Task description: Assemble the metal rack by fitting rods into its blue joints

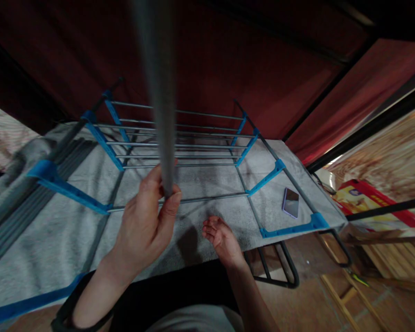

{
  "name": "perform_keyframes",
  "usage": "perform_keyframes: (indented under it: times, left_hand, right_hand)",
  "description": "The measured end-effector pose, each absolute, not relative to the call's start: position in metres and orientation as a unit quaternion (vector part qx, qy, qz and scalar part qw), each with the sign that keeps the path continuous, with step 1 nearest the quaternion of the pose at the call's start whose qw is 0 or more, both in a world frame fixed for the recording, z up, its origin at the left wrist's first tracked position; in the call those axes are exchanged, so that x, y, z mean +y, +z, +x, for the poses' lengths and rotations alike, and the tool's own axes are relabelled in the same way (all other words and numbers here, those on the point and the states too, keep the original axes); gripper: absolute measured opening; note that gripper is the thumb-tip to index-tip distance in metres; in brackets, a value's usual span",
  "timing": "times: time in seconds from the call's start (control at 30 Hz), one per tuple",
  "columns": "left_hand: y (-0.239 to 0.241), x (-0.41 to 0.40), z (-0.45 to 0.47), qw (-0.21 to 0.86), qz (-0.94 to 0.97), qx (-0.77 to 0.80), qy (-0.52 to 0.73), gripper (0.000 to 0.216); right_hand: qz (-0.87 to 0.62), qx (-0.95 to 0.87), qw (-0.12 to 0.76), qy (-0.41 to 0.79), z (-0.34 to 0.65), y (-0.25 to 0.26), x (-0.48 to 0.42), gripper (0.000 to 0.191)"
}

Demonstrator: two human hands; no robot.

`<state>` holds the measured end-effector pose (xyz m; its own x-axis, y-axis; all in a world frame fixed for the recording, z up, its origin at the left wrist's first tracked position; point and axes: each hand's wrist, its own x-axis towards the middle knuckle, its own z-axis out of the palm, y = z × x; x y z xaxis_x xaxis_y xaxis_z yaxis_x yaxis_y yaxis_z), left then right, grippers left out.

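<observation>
Two bare hands are at work over a grey cloth-covered table (55, 240). The left hand (145, 221) is closed around the lower end of a long grey metal rod (159, 92), thumb and fingers pinching it. The rod stands nearly upright, close to the camera and blurred. The right hand (221, 237) is open and empty, palm up with fingers loosely curled, just above the cloth near the table's front edge.

Beyond the hands, a rack of thin grey metal bars (200, 145) joined by bright blue plastic connectors (67, 189) lies flat on the table. Its far section carries several cross bars, and the nearer section only one. A lilac smartphone (291, 202) lies face up inside the frame's right side. A red printed carton (366, 198) sits off the table to the right.

Judging by this, the step in hand is bringing a loose rod to the frame. Seating it would call for lowering it level, lining its ends up with a pair of blue connectors, and steadying the frame with the free right hand. Which sockets stand vacant cannot be told.
</observation>
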<state>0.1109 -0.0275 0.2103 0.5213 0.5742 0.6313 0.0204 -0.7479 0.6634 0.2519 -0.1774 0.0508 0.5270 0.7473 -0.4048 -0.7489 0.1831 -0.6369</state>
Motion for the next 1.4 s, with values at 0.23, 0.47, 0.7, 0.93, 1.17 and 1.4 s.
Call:
perform_keyframes:
  times: [0.23,0.47,0.7,0.93,1.17,1.4]
  left_hand:
    - [0.178,-0.030,0.125,0.214,0.920,0.193,0.267,0.033]
    - [0.114,-0.032,0.130,0.201,0.950,0.199,0.135,0.042]
    - [0.070,-0.030,0.129,0.162,0.965,0.202,0.047,0.065]
    - [0.038,-0.019,0.122,0.175,0.961,0.211,0.043,0.064]
    - [0.021,0.002,0.110,0.253,0.929,0.265,0.053,0.033]
    - [0.014,0.024,0.092,0.250,0.928,0.264,0.082,0.031]
  right_hand:
    - [-0.435,0.027,0.784,0.442,0.266,0.044,-0.184,0.026]
    - [-0.486,0.056,0.782,0.386,0.286,0.041,-0.188,0.034]
    - [-0.467,0.064,0.816,0.335,0.305,0.035,-0.182,0.031]
    - [-0.495,0.072,0.814,0.295,0.333,0.010,-0.180,0.032]
    - [-0.515,0.101,0.811,0.260,0.360,-0.011,-0.185,0.037]
    - [-0.531,0.100,0.801,0.259,0.374,-0.022,-0.186,0.028]
